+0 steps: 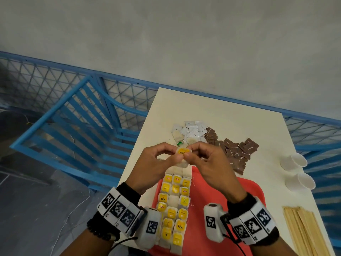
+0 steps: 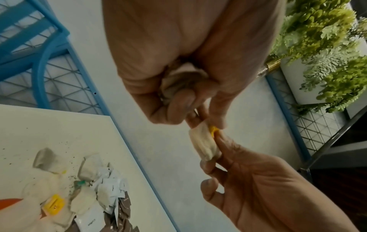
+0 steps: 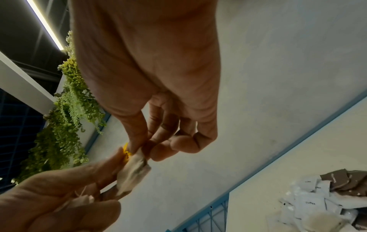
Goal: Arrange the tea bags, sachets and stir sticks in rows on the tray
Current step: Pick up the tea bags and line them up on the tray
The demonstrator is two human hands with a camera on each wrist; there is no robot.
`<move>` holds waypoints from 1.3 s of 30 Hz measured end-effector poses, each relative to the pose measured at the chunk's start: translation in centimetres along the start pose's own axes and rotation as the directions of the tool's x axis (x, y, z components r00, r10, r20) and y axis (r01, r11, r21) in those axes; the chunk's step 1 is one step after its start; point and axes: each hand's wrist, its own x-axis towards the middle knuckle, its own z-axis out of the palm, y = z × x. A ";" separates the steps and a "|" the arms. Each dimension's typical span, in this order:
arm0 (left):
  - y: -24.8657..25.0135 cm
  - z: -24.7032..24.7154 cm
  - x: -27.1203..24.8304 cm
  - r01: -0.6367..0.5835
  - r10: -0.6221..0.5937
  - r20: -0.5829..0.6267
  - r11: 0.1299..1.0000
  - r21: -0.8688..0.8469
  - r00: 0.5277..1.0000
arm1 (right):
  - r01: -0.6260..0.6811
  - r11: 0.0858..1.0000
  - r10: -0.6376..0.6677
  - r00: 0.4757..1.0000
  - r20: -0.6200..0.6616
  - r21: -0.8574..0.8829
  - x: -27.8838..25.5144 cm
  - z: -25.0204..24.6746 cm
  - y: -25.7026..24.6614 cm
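Tea bag [image 1: 182, 154] held in mid-air above the far end of the red tray [image 1: 247, 189] — both hands pinching it.
Left hand [image 1: 156, 163] and right hand [image 1: 210, 161] grip its yellow tag from either side. Below: three rows of tea bags [image 1: 174, 206] on the tray; white sachets [image 1: 191, 131], brown sachets [image 1: 238, 152] beyond; stir sticks [image 1: 302, 230] right — paper cups [image 1: 297, 170] near them.

Probably a café terrace: blue slatted chair [image 1: 73, 130], blue mesh railing [image 1: 46, 78], hanging greenery [image 2: 325, 47], paper cups [image 1: 297, 170].
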 end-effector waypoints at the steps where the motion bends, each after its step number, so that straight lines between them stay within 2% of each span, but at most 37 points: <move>1: -0.1 -0.1 0.1 -0.001 0.001 -0.017 1.000 0.000 1.000 | -0.004 1.000 0.004 1.000 -0.002 0.009 0.0 0.3 0.0; 5: -0.8 -0.5 0.5 0.056 -0.065 -0.075 0.992 -0.113 0.995 | -0.053 0.993 0.052 0.999 0.016 0.107 -0.1 1.2 0.0; 7: -1.4 -0.6 0.5 0.062 -0.073 -0.094 0.991 -0.115 0.993 | -0.059 0.993 0.056 0.998 0.026 0.103 0.0 1.7 0.2; 9: -2.2 -0.9 0.5 0.064 -0.074 -0.128 0.994 -0.083 0.989 | -0.082 0.989 0.086 0.996 -0.028 0.122 0.3 2.0 0.6; 12: -3.8 -1.9 0.1 0.115 -0.125 -0.172 0.991 -0.066 0.977 | -0.211 0.969 0.221 0.973 -0.070 0.126 1.5 2.4 2.9; 14: -5.0 -2.9 -0.7 0.156 -0.167 -0.189 0.985 -0.072 0.968 | -0.358 0.933 0.360 0.931 -0.056 0.045 2.3 3.4 6.1; 17: -6.8 -4.2 -2.7 0.247 -0.246 -0.201 0.969 -0.019 0.948 | -0.559 0.828 0.557 0.829 -0.053 -0.043 2.6 6.1 11.7; 20: -8.3 -5.4 -4.5 0.342 -0.317 -0.229 0.936 0.077 0.920 | -0.639 0.768 0.640 0.765 -0.074 0.039 2.6 8.4 15.2; 22: -9.0 -6.2 -5.2 0.367 -0.330 -0.252 0.923 0.113 0.910 | -0.663 0.748 0.662 0.741 -0.110 0.039 2.8 9.2 16.3; 28: -9.6 -6.9 -5.5 0.358 -0.316 -0.267 0.925 0.128 0.910 | -0.654 0.738 0.618 0.754 -0.221 -0.168 3.2 10.2 17.5; 31: -9.3 -6.5 -5.3 0.371 -0.343 -0.272 0.927 0.059 0.899 | -0.635 0.709 0.585 0.773 -0.248 -0.307 3.0 10.4 17.6; 34: -8.9 -6.1 -4.9 0.400 -0.433 -0.260 0.901 -0.170 0.863 | -0.584 0.689 0.549 0.807 -0.218 -0.428 2.8 10.4 17.6; 37: -8.5 -5.8 -4.3 0.432 -0.569 -0.170 0.757 -0.491 0.805 | -0.530 0.671 0.539 0.829 -0.150 -0.518 3.0 10.1 17.3; 39: -8.0 -5.4 -3.9 0.415 -0.589 -0.085 0.657 -0.629 0.804 | -0.478 0.717 0.484 0.865 -0.130 -0.508 3.0 9.6 16.0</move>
